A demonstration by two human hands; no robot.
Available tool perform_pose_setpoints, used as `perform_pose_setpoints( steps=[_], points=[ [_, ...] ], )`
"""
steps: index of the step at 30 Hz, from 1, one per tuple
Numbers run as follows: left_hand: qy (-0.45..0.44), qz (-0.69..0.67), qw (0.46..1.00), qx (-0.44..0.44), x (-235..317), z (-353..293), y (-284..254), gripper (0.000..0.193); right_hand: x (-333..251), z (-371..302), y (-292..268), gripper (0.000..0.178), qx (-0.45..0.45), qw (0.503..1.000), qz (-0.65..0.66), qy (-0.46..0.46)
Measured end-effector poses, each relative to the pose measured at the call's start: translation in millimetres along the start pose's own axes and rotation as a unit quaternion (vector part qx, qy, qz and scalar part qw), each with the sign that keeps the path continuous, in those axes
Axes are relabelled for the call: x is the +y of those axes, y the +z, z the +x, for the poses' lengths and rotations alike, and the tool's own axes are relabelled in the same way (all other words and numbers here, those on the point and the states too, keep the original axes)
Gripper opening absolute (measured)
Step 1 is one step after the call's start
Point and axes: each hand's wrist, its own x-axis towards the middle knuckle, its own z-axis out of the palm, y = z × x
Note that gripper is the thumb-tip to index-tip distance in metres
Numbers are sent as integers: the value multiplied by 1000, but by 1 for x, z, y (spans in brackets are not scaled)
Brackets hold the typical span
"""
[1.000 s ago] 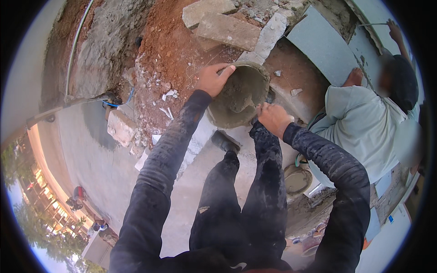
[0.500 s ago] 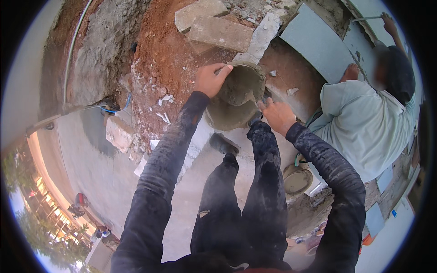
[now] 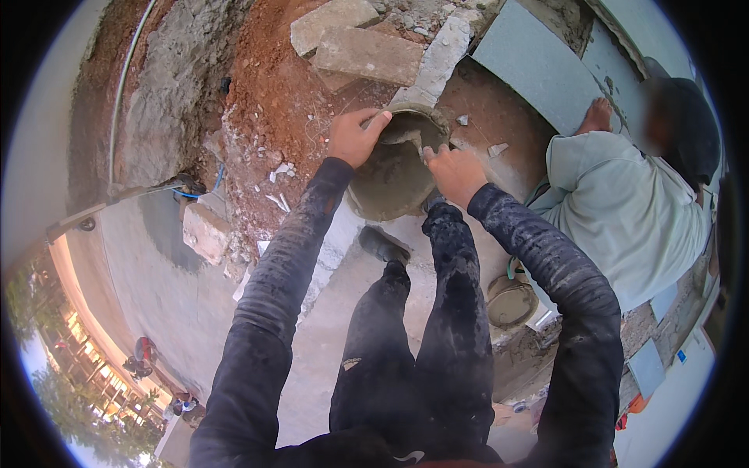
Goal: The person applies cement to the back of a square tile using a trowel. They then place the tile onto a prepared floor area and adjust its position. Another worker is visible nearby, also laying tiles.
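In front of my feet stands a round bucket with wet grey mortar inside, its walls smeared with it. My left hand is closed on the bucket's left rim, thumb over the edge. My right hand is closed round the handle of a trowel above the bucket's right side. The trowel's blade is inside the bucket, coated in mortar. The handle is mostly hidden by my fingers.
A co-worker in a pale green shirt crouches at the right, beside large grey tiles. A smaller mortar bucket stands near my right leg. Stone slabs lie beyond the bucket, with red soil and rubble to the left.
My right hand has moved left and up over the bucket, bringing the trowel blade into clearer view near the far wall. My left hand keeps its hold on the rim.
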Motion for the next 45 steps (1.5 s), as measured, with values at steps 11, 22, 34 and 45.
perform_pose_setpoints(
  steps=[11,22,34,45],
  points=[
    [-21,-12,1000,-1,-8,0,-6,38,-14,6,11,31,17,999,24,-19],
    [56,24,998,32,11,-15,10,34,-8,-2,8,26,-5,995,-87,47],
    [40,16,999,28,21,-42,30,30,23,9,41,26,-214,975,61,8],
    [-8,-10,999,43,3,-37,3,30,-7,-8,110,27,-320,701,635,55]
  ],
)
